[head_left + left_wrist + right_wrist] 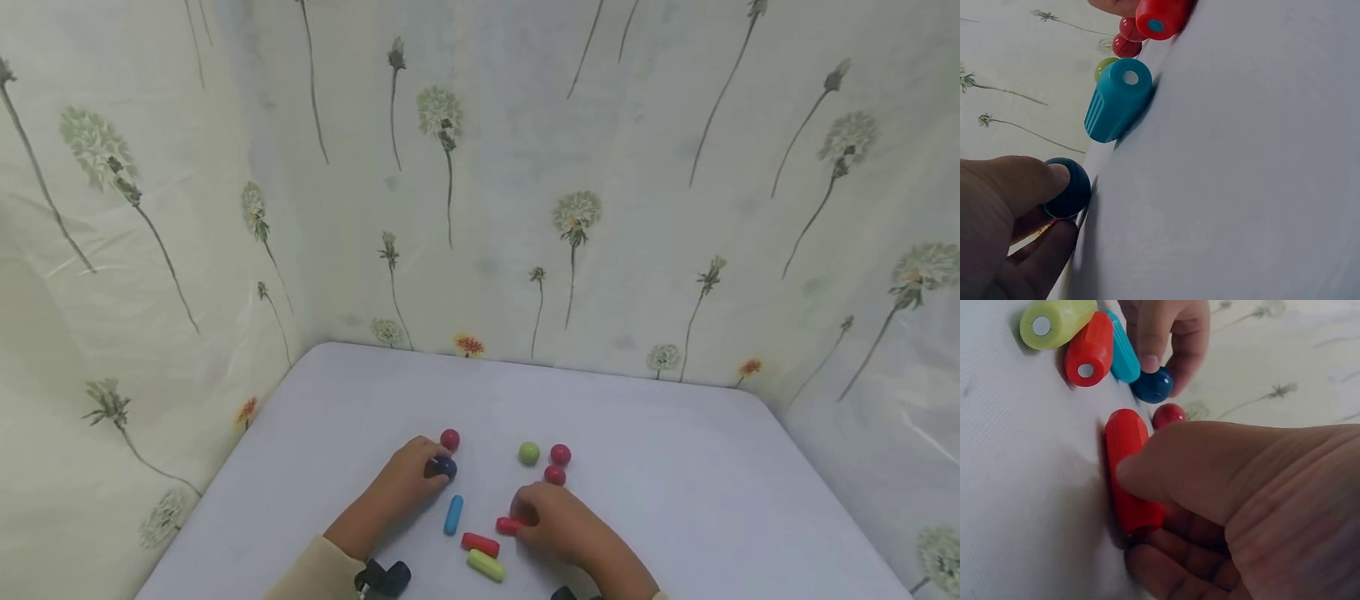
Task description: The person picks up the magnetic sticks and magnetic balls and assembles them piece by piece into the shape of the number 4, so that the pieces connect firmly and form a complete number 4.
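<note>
My left hand (405, 483) pinches a dark blue ball (448, 467) between thumb and fingers at the table surface. Just behind that ball sits a red ball (450, 439). To the right, my right hand (562, 523) holds a short red toy rod (1126, 440) lying on the table, thumb on its near side and fingers curled by its lower end in the right wrist view. Between the hands lie a light blue rod (453, 515), a second red rod (481, 545) and a yellow-green rod (486, 565). Round spots mark the rod ends.
Beyond the right hand, a green ball (529, 453) and two red balls, one farther back (560, 454) and one nearer (555, 475), rest on the white table (675, 483). A flower-patterned sheet (495, 167) hangs along the table's back and sides.
</note>
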`<state>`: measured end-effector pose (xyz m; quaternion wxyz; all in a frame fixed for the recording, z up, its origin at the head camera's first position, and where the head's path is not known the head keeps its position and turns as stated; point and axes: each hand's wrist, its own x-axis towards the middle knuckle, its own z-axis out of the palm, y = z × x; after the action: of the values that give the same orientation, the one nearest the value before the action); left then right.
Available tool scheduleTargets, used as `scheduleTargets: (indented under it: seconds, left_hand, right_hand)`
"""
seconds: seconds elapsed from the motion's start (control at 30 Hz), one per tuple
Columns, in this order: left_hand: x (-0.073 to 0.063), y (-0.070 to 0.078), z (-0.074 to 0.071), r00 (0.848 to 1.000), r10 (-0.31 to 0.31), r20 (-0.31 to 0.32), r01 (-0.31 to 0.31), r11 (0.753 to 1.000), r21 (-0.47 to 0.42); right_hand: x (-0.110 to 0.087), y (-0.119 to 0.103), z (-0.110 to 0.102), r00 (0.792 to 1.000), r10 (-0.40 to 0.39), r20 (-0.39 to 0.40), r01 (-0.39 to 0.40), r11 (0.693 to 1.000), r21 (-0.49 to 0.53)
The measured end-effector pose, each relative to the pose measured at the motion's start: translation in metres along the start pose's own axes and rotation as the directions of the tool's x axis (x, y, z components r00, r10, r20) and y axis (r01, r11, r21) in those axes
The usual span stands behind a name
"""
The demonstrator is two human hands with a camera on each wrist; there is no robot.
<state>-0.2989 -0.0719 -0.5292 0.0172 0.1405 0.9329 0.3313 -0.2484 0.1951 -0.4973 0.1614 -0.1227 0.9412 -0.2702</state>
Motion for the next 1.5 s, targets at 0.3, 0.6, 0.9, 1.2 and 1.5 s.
scheduleTargets:
  seconds: [0.3, 0.6, 0.9, 1.2, 1.5]
  left_hand:
    - [-0.005, 0.002, -0.002, 0.999, -0.026, 0.031, 0.027, 0.998, -0.051]
    - [-0.006, -0.004, -0.001, 0.999, 0.008, 0.032, -0.004, 0.992, -0.128]
    - [-0.007, -0.003, -0.002, 0.996, 0.015, 0.083, 0.006, 0.969, -0.246]
    - [-0.009, 0.006, -0.001, 0.994, 0.013, 0.11, 0.027, 0.935, -0.354]
    - [-0.011, 0.007, 0.001, 0.99, 0.023, 0.139, 0.033, 0.922, -0.385]
  right_hand:
    - [0.008, 0.003, 0.007, 0.998, -0.047, -0.048, 0.047, 0.999, 0.005]
    - [0.016, 0.009, 0.014, 0.985, -0.026, -0.172, 0.045, 0.993, 0.105]
    - [0.016, 0.006, 0.019, 0.971, 0.03, -0.235, 0.032, 0.967, 0.254]
    - [0.015, 0.002, 0.021, 0.958, 0.071, -0.277, 0.023, 0.947, 0.321]
    - [0.016, -0.005, 0.025, 0.959, 0.005, -0.284, 0.099, 0.931, 0.351]
